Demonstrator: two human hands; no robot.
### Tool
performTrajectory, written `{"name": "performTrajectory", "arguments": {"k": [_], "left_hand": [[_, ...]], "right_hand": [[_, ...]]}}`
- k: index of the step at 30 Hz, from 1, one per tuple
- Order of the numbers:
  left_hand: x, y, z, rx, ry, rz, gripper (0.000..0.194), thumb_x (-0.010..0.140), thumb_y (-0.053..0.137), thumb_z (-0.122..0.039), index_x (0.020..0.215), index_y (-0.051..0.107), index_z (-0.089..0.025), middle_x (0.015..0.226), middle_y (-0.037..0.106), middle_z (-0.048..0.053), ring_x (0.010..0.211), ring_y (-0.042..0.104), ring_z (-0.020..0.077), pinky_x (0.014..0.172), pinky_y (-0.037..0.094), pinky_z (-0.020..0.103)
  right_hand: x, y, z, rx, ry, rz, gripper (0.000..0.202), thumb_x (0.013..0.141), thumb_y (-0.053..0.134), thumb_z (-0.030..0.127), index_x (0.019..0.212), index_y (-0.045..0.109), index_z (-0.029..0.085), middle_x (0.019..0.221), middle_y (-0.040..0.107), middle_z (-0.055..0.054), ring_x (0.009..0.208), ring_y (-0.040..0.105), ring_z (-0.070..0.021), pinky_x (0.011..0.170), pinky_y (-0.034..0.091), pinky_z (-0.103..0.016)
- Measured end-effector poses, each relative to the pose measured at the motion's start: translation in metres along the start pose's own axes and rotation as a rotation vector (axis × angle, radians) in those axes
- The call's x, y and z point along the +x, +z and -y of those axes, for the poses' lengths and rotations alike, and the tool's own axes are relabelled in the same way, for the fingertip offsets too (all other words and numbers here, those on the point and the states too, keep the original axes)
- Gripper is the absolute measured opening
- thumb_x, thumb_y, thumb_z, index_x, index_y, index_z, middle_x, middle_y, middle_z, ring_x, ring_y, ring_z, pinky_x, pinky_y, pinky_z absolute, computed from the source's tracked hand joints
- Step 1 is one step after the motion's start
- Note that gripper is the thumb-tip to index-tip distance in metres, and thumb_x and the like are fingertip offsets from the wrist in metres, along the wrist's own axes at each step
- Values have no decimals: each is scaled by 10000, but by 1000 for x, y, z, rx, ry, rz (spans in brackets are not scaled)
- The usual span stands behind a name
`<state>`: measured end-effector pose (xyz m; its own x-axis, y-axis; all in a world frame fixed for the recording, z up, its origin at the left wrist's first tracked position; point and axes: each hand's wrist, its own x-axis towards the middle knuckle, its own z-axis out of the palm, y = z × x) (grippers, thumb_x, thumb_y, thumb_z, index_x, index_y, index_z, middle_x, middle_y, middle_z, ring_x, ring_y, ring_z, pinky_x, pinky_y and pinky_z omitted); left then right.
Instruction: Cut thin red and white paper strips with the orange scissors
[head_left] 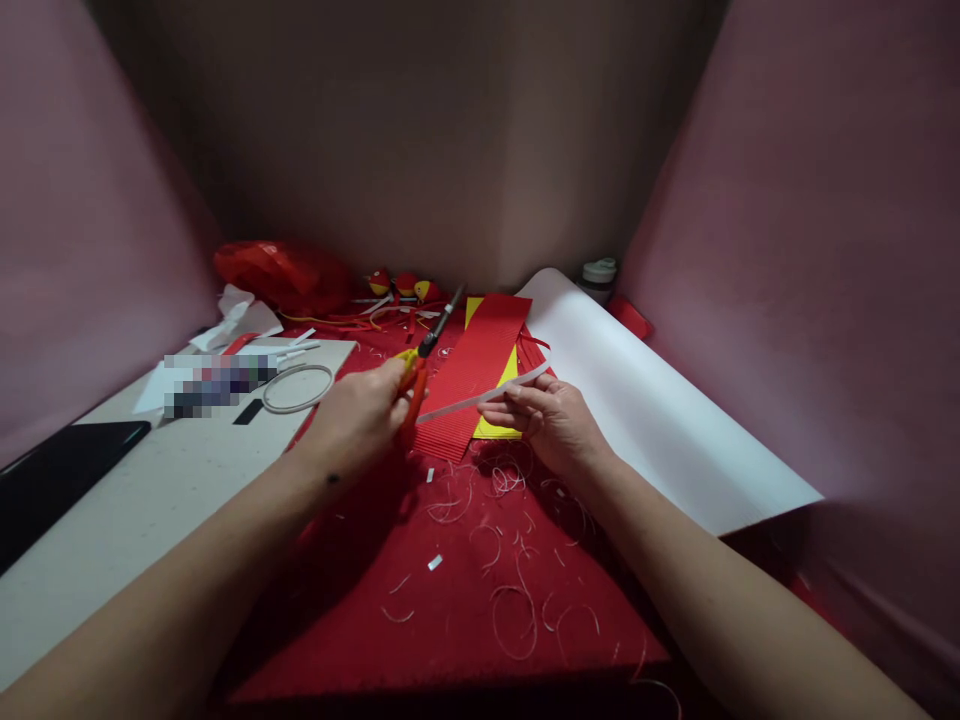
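Observation:
My left hand (367, 415) is closed round the orange and yellow handles of a pair of scissors (433, 340), whose dark blades point up and away. Between thumb and fingers, my right hand (551, 415) pinches a thin white strip (469, 402). The strip stretches left towards the scissor handles and curls up at its right end. Beneath the strip lies a ribbed red sheet (476, 360), partly over a yellow sheet (499, 430). Thin curled offcuts (510, 480) and small white bits are scattered on the red cloth (360, 620) nearer to me.
On the left, a pale board (225, 470) bears a ring (298, 388) and a black device (67, 480). A big white sheet (637, 400) curves along the right. At the back are a red bag (281, 272), small red-yellow figures (406, 286) and a lidded jar (598, 280).

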<state>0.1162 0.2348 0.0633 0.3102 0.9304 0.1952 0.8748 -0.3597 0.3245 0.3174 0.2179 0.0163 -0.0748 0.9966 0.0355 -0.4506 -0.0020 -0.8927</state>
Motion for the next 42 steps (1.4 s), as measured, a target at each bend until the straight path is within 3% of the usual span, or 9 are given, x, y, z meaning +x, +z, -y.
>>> {"name": "performTrajectory", "arguments": {"k": [2, 4, 6, 12, 16, 30, 35, 39, 42], "left_hand": [[1, -2, -1, -269, -58, 34, 226, 775, 496, -345, 905, 571, -176, 769, 646, 41, 671, 572, 146, 569, 411, 249], [2, -1, -4, -504, -110, 148, 246, 733, 543, -328, 917, 577, -168, 752, 643, 25, 619, 555, 122, 520, 407, 230], [1, 1, -8, -606, -139, 232, 263, 696, 582, -321, 895, 585, -149, 726, 628, 17, 542, 508, 94, 475, 388, 225], [1, 6, -8, -552, -112, 308, 139, 674, 567, -260, 762, 563, -153, 507, 482, -49, 441, 414, 71, 422, 329, 217], [2, 5, -4, -518, -83, 310, 97, 670, 537, -252, 705, 541, -163, 521, 499, -42, 446, 427, 73, 430, 330, 218], [7, 1, 1, -501, -125, 334, 117, 677, 544, -279, 693, 530, -164, 486, 479, -43, 441, 399, 76, 437, 314, 225], [8, 4, 7, -365, -69, 307, 125, 706, 492, -285, 735, 532, -171, 568, 544, -14, 500, 461, 100, 482, 338, 238], [4, 7, 8, 18, 5, 143, 201, 798, 395, -349, 854, 494, -184, 748, 599, 51, 616, 531, 146, 517, 319, 262], [-2, 8, 2, 250, 30, 119, 308, 869, 244, -413, 899, 454, -189, 753, 597, 78, 602, 543, 172, 495, 278, 281]], "right_hand": [[-1, 1, 1, -1, 15, -7, 87, 703, 598, 178, 727, 515, 177, 724, 687, -81, 705, 683, -210, 800, 540, -398], [-2, 3, 2, -5, 31, -20, 97, 691, 602, 174, 728, 512, 178, 719, 680, -75, 707, 682, -213, 803, 539, -398], [-3, 5, 2, -2, 38, -28, 106, 683, 607, 173, 723, 509, 177, 716, 672, -72, 713, 682, -215, 806, 536, -396], [-2, 4, 3, 29, 24, -42, 143, 666, 621, 165, 771, 524, 172, 701, 660, -47, 646, 679, -195, 693, 557, -344], [2, -1, 6, 51, -29, -139, 106, 689, 617, 196, 747, 536, 161, 644, 640, -30, 585, 664, -167, 594, 550, -285], [5, -5, 7, 11, -119, -149, 65, 744, 568, 232, 750, 555, 169, 689, 640, -41, 668, 671, -174, 700, 553, -332], [4, -3, 6, 4, -94, -128, 75, 704, 618, 190, 745, 561, 163, 727, 662, -56, 709, 675, -184, 788, 548, -357], [4, -2, 3, 37, -77, -133, 93, 691, 642, 172, 746, 572, 150, 708, 675, -66, 700, 680, -195, 775, 557, -360], [5, -3, 0, 58, -79, -124, 108, 684, 659, 170, 744, 573, 148, 725, 683, -72, 733, 684, -204, 765, 561, -345]]}}
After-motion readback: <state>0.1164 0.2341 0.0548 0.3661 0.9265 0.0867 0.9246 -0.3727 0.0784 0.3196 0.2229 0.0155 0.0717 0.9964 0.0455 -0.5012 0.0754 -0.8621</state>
